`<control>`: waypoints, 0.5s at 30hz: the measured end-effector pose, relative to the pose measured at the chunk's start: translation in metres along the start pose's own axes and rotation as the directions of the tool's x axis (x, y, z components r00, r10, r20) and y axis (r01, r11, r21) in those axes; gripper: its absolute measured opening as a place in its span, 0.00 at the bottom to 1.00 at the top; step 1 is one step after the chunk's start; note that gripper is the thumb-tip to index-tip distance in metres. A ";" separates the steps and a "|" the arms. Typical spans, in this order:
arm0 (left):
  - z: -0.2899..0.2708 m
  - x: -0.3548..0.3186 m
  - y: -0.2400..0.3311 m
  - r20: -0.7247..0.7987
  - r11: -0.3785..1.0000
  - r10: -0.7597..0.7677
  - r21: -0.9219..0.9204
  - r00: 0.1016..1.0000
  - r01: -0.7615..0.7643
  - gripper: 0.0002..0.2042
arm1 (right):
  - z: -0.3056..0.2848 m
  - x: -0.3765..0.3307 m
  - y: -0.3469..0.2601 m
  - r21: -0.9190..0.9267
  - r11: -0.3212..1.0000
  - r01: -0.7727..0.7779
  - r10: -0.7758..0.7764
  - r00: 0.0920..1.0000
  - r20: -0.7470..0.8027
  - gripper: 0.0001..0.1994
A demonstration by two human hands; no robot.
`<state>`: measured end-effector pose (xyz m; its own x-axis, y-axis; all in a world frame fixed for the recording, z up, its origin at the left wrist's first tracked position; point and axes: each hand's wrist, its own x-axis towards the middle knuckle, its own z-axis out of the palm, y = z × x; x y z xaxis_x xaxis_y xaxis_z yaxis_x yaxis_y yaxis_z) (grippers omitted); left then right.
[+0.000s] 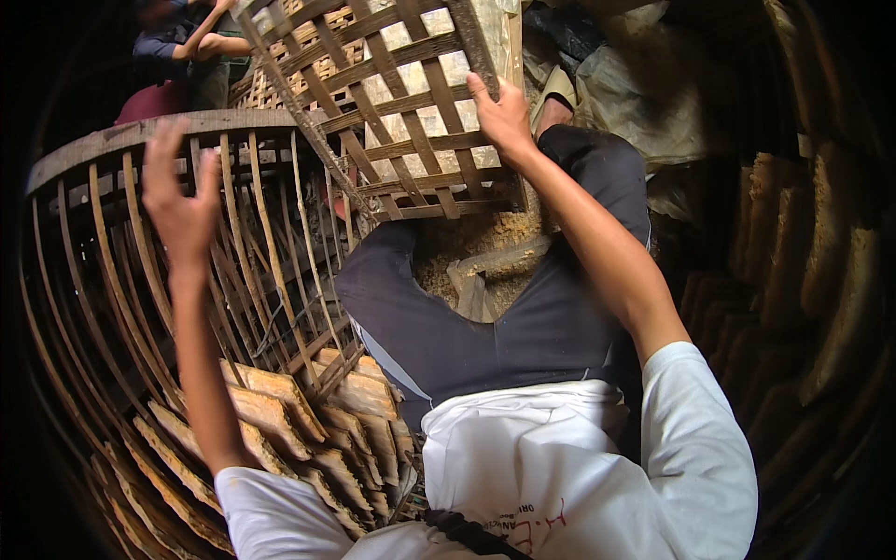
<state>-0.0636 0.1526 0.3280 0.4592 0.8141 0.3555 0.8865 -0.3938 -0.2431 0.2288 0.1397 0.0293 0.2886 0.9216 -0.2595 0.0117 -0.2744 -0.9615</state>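
Observation:
A woven bamboo lattice panel with a wooden frame stands tilted in front of my knees. My right hand grips its right edge, thumb up along the frame. Raised at the left, my left hand is slightly blurred, with its fingers apart and nothing in it. That hand is in front of a slatted wooden rack with a curved-looking top rail. Through the open weave a pale surface shows behind the panel.
Thick, pale, rough-edged slabs are stacked at the lower left by the rack. More slabs stand in shade at the right. Crumpled plastic sheeting lies beyond my right leg. Wood pieces rest on crumbs between my legs. Another person is at the far left.

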 end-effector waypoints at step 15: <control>0.125 -0.242 0.138 0.742 0.591 -0.659 0.407 0.126 0.696 0.29 | 0.046 0.125 0.094 -0.523 0.762 -0.381 0.386 0.916 -0.105 0.34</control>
<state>-0.0596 -0.0455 0.0960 -0.5694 0.6783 -0.4644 0.8201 0.5077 -0.2641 0.2221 0.2422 -0.0977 0.3696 0.7096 -0.5999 0.4000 -0.7042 -0.5866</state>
